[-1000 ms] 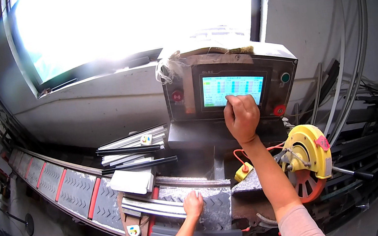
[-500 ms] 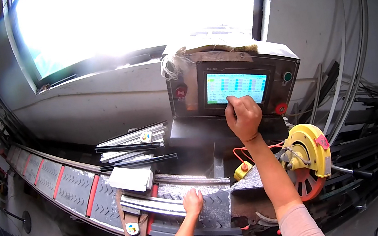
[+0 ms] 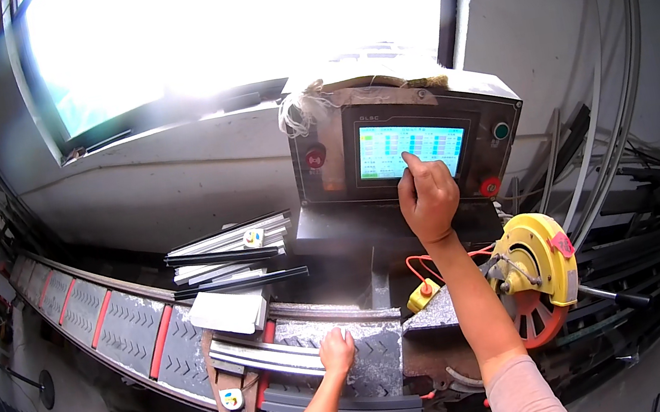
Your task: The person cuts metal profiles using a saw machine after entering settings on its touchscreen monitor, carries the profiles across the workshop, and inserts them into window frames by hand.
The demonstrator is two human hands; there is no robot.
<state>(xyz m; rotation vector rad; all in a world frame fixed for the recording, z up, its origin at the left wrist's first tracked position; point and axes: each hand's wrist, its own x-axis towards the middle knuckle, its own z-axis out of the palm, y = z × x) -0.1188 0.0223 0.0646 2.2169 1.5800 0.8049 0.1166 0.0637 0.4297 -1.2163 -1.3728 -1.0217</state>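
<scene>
My right hand (image 3: 429, 198) is raised in front of a lit touch screen (image 3: 410, 149) set in a dark control box (image 3: 326, 185). Its index finger points at the lower middle of the display while the other fingers are curled in, holding nothing. Lower down, my left hand (image 3: 338, 350) is closed at the right end of the silver metal profiles (image 3: 273, 359), which lie along the grey bench bed (image 3: 378, 364). The palm side of that hand is hidden.
To the right of my right forearm stands a yellow-guarded cutting saw (image 3: 535, 259) with a black-tipped handle. A white block (image 3: 228, 312) and a pile of profiles (image 3: 225, 257) lie left of my left hand. Dark grey profiles (image 3: 342, 411) run along the near edge. Long strips lean on the right wall.
My right index fingertip has shifted slightly up and to the right on the screen. The left hand has stayed in place at the profiles.
</scene>
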